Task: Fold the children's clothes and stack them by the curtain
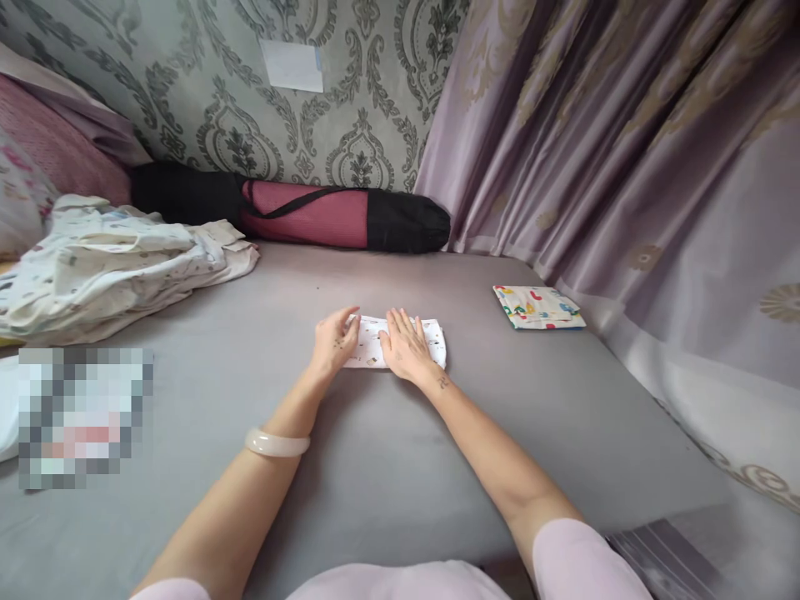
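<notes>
On the gray sheet [375, 467]: we have a small folded white cloth [370, 340] lying flat, straight out in front of us.
Long side of the cloth: it goes from left to right across us, so its short ends face our two sides.
Right hand [406, 346]: open and flat on top of the cloth, a bit right of its middle, fingers spread and pointing away from us.
Left hand [336, 340]: at the cloth's left end, fingers bent a little; we cannot tell if it pinches the edge.
Nearer hand: our right one, since it lies over the cloth, while our left one is just at the end.
Bright folded cloth [538, 308]: well apart, off to our right and a little farther away.
</notes>
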A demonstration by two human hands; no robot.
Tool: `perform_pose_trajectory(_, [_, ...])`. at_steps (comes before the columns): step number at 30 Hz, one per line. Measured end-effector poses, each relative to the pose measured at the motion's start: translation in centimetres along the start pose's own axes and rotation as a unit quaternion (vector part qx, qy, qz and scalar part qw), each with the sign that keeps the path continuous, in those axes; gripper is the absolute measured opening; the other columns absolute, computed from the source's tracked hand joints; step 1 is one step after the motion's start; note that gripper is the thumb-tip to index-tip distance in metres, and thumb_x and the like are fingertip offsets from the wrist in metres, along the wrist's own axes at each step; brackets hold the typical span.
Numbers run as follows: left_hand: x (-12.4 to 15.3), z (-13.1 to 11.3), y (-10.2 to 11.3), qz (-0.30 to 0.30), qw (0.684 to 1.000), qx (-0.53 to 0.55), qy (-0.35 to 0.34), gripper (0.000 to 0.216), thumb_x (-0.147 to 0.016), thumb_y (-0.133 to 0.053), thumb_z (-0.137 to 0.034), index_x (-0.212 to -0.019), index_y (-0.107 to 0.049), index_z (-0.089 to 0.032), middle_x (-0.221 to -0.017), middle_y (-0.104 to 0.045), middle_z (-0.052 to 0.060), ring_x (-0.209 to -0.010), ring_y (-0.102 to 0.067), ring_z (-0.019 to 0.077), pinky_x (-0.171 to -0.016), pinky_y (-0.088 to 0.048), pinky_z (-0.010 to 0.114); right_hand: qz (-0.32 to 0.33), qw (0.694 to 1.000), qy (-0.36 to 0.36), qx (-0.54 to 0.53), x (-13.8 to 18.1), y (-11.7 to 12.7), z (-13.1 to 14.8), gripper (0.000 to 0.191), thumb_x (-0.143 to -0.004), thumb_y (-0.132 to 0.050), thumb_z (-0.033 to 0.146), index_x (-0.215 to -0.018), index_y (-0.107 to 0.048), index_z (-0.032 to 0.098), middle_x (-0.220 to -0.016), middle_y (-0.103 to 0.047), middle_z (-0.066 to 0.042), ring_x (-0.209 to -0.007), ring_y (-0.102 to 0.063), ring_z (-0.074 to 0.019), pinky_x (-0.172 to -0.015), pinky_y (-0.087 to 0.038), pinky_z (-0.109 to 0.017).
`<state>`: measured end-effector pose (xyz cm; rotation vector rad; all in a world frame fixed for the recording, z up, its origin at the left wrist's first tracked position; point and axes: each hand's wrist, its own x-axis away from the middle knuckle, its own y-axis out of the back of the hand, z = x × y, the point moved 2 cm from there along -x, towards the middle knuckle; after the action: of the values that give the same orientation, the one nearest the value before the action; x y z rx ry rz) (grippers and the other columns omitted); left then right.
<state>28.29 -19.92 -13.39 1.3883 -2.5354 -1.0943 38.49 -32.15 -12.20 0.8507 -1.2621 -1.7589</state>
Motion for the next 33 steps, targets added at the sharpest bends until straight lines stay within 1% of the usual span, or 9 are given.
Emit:
perform_pose_trajectory(6, [1.2, -0.8, -1.8, 0.075, 0.982, -0.130, -0.115, 0.039, -0.095, -0.036, -0.027, -0.128, -0.057, -0.022, -0.136, -0.059, 0.006, -0.134, -0.044, 0.0217, -0.116, -0.021, 0.042, 0.003, 1.000, 0.009, 0.025, 1.1, -1.6, -0.7, 0.059, -0.100, -0.019, 0.037, -0.151, -0.030, 0.008, -0.158, -0.025, -0.011, -0.147, -0.015, -0.0225, -0.119, -0.003, -0.046])
perform_pose_trajectory(11, [1.7, -0.8, -1.7, 0.147, 0.962, -0.202, -0.111, 0.043, -0.098, -0.031, -0.033, -0.133, -0.052, -0.021, -0.142, -0.052, 0.010, -0.136, -0.041, 0.0248, -0.115, -0.022, 0.047, 0.044, 0.999, -0.001, -0.008, 0.9, -1.3, -1.4, 0.061, -0.100, -0.017, 0.038, -0.152, -0.026, 0.007, -0.158, -0.024, -0.011, -0.147, -0.016, -0.0224, -0.119, -0.007, -0.046])
perform_pose_trajectory(16, [1.8, -1.1, -1.8, 0.148, 0.949, -0.238, -0.144, 0.042, -0.100, -0.028, -0.036, -0.132, -0.052, -0.023, -0.140, -0.053, 0.010, -0.134, -0.042, 0.0242, -0.115, -0.022, 0.050, -0.010, 0.997, -0.067, 0.041, 1.5, -0.4, -4.1, 0.062, -0.100, -0.019, 0.038, -0.151, -0.024, 0.002, -0.159, -0.020, -0.014, -0.148, -0.011, -0.0241, -0.119, 0.000, -0.045])
perform_pose_trajectory(20, [2.0, -1.0, -2.2, 0.151, 0.935, -0.276, -0.163, 0.042, -0.100, -0.028, -0.034, -0.133, -0.051, -0.020, -0.141, -0.051, 0.012, -0.134, -0.041, 0.0279, -0.113, -0.023, 0.056, 0.016, 0.995, -0.092, 0.045, 1.8, -0.8, -5.6, 0.062, -0.100, -0.023, 0.037, -0.150, -0.026, 0.002, -0.158, -0.023, -0.015, -0.147, -0.015, -0.0254, -0.119, -0.004, -0.044])
perform_pose_trajectory(23, [2.1, -1.1, -2.2, 0.153, 0.929, -0.292, -0.168, 0.042, -0.100, -0.029, -0.034, -0.133, -0.050, -0.021, -0.141, -0.051, 0.013, -0.134, -0.041, 0.0292, -0.112, -0.023, 0.061, 0.036, 0.996, -0.085, 0.021, 1.8, -0.2, -6.1, 0.060, -0.101, -0.024, 0.039, -0.150, -0.029, 0.004, -0.158, -0.025, -0.015, -0.146, -0.018, -0.0258, -0.118, -0.011, -0.041])
perform_pose_trajectory(25, [2.2, -1.3, -2.0, 0.139, 0.930, -0.293, -0.175, 0.040, -0.100, -0.030, -0.034, -0.132, -0.052, -0.021, -0.139, -0.053, 0.013, -0.134, -0.042, 0.0295, -0.112, -0.022, 0.062, 0.009, 0.994, -0.105, 0.009, 2.0, 0.9, -6.5, 0.057, -0.101, -0.024, 0.039, -0.146, -0.037, 0.007, -0.155, -0.032, -0.016, -0.143, -0.027, -0.0252, -0.114, -0.022, -0.037])
perform_pose_trajectory(28, [2.3, -1.7, -2.0, 0.100, 0.928, -0.293, -0.205, 0.039, -0.099, -0.032, -0.031, -0.130, -0.053, -0.019, -0.139, -0.054, 0.014, -0.134, -0.043, 0.0301, -0.114, -0.020, 0.059, -0.055, 0.977, -0.206, 0.021, 2.9, 2.4, -7.5, 0.048, -0.099, -0.029, 0.038, -0.130, -0.055, 0.010, -0.136, -0.054, -0.019, -0.128, -0.047, -0.0277, -0.102, -0.037, -0.036])
perform_pose_trajectory(30, [2.2, -2.1, -2.3, 0.089, 0.925, -0.287, -0.232, 0.039, -0.099, -0.031, -0.027, -0.129, -0.054, -0.016, -0.139, -0.054, 0.015, -0.134, -0.044, 0.0298, -0.115, -0.020, 0.056, -0.046, 0.962, -0.270, 0.021, 3.4, 2.8, -8.2, 0.044, -0.096, -0.037, 0.040, -0.119, -0.061, 0.010, -0.122, -0.061, -0.021, -0.116, -0.056, -0.0302, -0.093, -0.043, -0.038])
perform_pose_trajectory(33, [2.1, -2.4, -3.0, 0.104, 0.923, -0.271, -0.254, 0.040, -0.099, -0.030, -0.025, -0.128, -0.054, -0.014, -0.136, -0.057, 0.014, -0.133, -0.046, 0.0282, -0.115, -0.024, 0.052, -0.007, 0.954, -0.301, -0.009, 3.5, 2.8, -8.9, 0.042, -0.092, -0.046, 0.044, -0.113, -0.063, 0.012, -0.112, -0.066, -0.020, -0.106, -0.062, -0.0304, -0.085, -0.045, -0.037])
